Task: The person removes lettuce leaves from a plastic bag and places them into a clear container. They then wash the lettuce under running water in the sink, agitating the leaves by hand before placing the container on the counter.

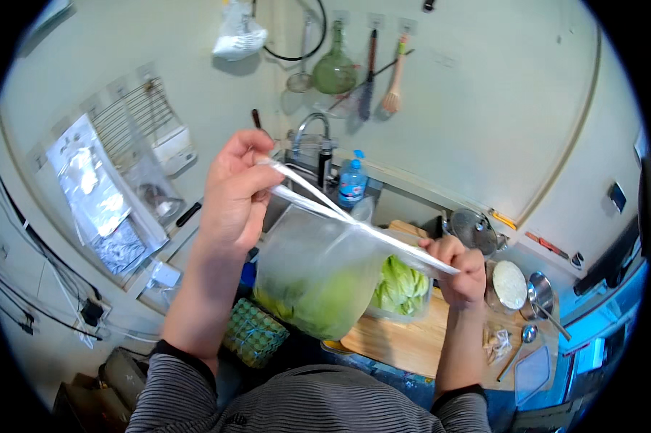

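A translucent plastic bag [314,270] with green leafy vegetables inside hangs between my hands, its white top edge stretched taut. My left hand [241,189] pinches one end of that edge, raised higher than the other. The opposite end is gripped by my right hand [458,268]. Behind the bag, a clear plastic container holds green lettuce [401,287] and is partly hidden by the bag and my right hand. Beneath the container lies a wooden cutting board [396,346].
Beyond the bag are a sink faucet [324,146] and a blue soap bottle [352,184]. At right stand a bowl of white food [509,284], a metal bowl [540,295] and a spoon [528,334]. Green egg trays [255,333] sit below my left forearm.
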